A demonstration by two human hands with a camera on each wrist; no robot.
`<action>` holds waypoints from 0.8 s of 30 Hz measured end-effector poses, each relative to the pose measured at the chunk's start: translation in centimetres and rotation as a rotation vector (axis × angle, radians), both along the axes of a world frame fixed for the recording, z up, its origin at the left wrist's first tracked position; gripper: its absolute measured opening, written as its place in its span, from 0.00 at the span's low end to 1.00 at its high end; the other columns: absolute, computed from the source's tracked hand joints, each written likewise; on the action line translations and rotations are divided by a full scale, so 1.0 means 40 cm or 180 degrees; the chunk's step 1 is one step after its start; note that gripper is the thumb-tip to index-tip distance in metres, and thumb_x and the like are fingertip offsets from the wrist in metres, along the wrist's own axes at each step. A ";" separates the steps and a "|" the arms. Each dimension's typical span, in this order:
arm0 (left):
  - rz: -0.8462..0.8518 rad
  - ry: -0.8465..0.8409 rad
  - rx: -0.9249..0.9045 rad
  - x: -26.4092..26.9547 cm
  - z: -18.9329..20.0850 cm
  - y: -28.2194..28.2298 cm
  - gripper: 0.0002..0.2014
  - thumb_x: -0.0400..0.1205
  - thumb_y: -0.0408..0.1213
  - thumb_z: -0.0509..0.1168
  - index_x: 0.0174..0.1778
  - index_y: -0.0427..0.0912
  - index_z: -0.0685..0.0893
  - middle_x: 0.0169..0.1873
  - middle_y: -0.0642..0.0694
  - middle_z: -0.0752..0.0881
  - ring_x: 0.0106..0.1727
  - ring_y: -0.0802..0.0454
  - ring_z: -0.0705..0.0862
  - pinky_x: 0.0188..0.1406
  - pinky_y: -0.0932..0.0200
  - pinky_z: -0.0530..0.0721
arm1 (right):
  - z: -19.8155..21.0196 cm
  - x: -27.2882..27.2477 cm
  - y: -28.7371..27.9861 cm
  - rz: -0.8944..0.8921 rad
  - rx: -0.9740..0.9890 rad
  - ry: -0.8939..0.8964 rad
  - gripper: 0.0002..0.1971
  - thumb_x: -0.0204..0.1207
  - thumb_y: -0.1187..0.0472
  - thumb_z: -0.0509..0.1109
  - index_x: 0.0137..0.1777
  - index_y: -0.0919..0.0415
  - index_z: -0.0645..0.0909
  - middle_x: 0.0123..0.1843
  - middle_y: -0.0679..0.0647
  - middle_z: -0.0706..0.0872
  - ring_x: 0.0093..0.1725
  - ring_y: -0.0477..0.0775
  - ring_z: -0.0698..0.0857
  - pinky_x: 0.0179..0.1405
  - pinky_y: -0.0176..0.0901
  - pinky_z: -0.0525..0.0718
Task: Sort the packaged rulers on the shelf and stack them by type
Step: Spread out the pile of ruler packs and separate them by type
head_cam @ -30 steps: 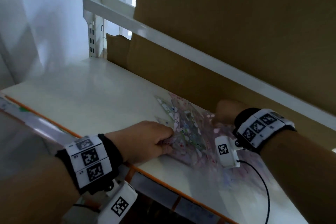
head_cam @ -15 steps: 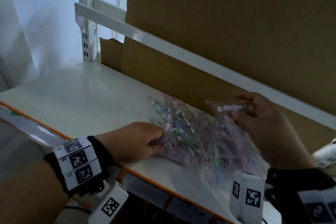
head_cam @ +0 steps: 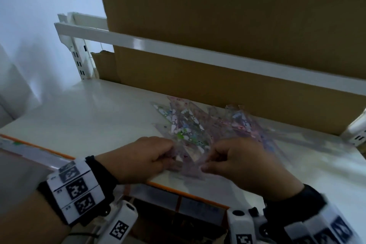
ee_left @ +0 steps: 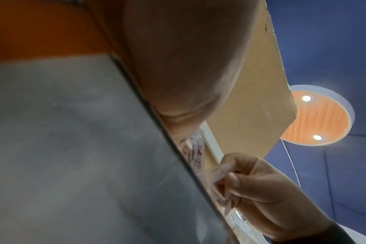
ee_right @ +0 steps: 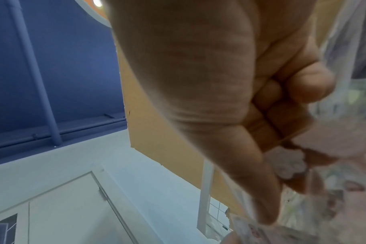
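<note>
A loose pile of clear packaged triangle rulers (head_cam: 188, 125) with pastel prints lies on the white shelf (head_cam: 79, 117), spreading right to more packets (head_cam: 243, 123). My left hand (head_cam: 170, 156) pinches the near corner of the pile's packets by the shelf's front edge. Close to its right, my right hand (head_cam: 208, 164) pinches a pinkish ruler packet (head_cam: 190, 170) between thumb and curled fingers. The right wrist view shows that thumb (ee_right: 261, 206) pressing on the printed packet (ee_right: 293, 165). In the left wrist view the right hand (ee_left: 230, 178) grips packet edges (ee_left: 196, 153).
Brown cardboard (head_cam: 217, 6) forms the back wall behind the shelf. A white rail (head_cam: 178, 49) crosses it above the pile. A slotted upright (head_cam: 79, 63) stands at the back left. The shelf's front has an orange edge (head_cam: 178, 191). Bare shelf surface spreads left of the pile.
The right hand lifted a pinkish packet at the back right of the pile, then brought it forward and left next to the left hand. The left hand kept its hold.
</note>
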State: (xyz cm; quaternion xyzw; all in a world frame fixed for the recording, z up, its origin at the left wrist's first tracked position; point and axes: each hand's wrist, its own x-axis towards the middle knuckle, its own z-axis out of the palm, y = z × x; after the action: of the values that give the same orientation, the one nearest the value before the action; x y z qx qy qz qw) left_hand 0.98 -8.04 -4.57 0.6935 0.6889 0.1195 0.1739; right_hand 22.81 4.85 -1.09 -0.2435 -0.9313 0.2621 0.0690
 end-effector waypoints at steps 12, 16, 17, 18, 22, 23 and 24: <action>-0.0432 0.0384 0.0211 0.110 -0.009 0.013 0.16 0.85 0.58 0.55 0.45 0.48 0.71 0.43 0.46 0.79 0.45 0.44 0.78 0.46 0.48 0.76 | 0.004 0.003 -0.055 -0.0132 0.0867 -0.0581 0.12 0.77 0.40 0.67 0.49 0.46 0.76 0.45 0.45 0.81 0.45 0.50 0.79 0.42 0.47 0.79; -0.0517 0.0628 0.0254 0.126 -0.020 0.021 0.14 0.83 0.53 0.53 0.50 0.46 0.71 0.48 0.42 0.81 0.47 0.40 0.79 0.46 0.45 0.76 | 0.022 0.008 -0.055 0.0044 0.0738 -0.0790 0.16 0.78 0.38 0.66 0.60 0.44 0.76 0.51 0.45 0.80 0.49 0.49 0.78 0.43 0.44 0.75; -0.0506 0.0677 0.0272 0.127 -0.022 0.023 0.14 0.85 0.53 0.53 0.52 0.46 0.72 0.49 0.43 0.81 0.48 0.40 0.79 0.47 0.45 0.77 | 0.023 0.018 -0.052 0.0066 0.0731 -0.0845 0.18 0.79 0.37 0.65 0.63 0.43 0.76 0.54 0.45 0.79 0.52 0.49 0.78 0.47 0.43 0.75; -0.0479 0.0735 0.0291 0.126 -0.025 0.023 0.13 0.86 0.52 0.54 0.54 0.45 0.72 0.50 0.43 0.81 0.49 0.41 0.79 0.48 0.45 0.77 | 0.019 0.033 -0.049 0.0076 0.0764 -0.0898 0.19 0.79 0.36 0.63 0.64 0.42 0.75 0.58 0.46 0.77 0.56 0.49 0.77 0.52 0.45 0.76; -0.0669 0.1074 0.0261 0.135 -0.034 0.027 0.19 0.86 0.49 0.57 0.67 0.41 0.69 0.58 0.41 0.77 0.55 0.39 0.78 0.52 0.44 0.77 | -0.036 0.092 -0.072 0.0141 0.1006 -0.0897 0.16 0.84 0.38 0.53 0.65 0.43 0.70 0.61 0.46 0.72 0.63 0.51 0.73 0.60 0.45 0.73; -0.0807 0.1202 0.0290 0.144 -0.036 0.033 0.21 0.88 0.50 0.54 0.70 0.40 0.67 0.60 0.40 0.76 0.55 0.38 0.77 0.52 0.43 0.77 | -0.050 0.099 -0.083 0.0070 0.1012 -0.0834 0.15 0.84 0.39 0.54 0.63 0.44 0.69 0.60 0.45 0.71 0.61 0.51 0.73 0.58 0.44 0.73; -0.0918 0.1330 0.0329 0.154 -0.037 0.040 0.23 0.89 0.52 0.50 0.72 0.39 0.65 0.61 0.39 0.75 0.55 0.37 0.77 0.51 0.43 0.77 | -0.059 0.101 -0.094 -0.0027 0.1062 -0.0807 0.14 0.83 0.40 0.55 0.59 0.46 0.71 0.58 0.45 0.73 0.58 0.51 0.75 0.55 0.43 0.75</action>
State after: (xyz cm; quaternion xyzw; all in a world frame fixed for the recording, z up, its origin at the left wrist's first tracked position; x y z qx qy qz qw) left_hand 7.13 -6.42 -6.06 0.8021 0.5968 -0.0174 0.0075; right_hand 26.86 1.11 -3.45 -0.2635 -0.9620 0.0712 -0.0083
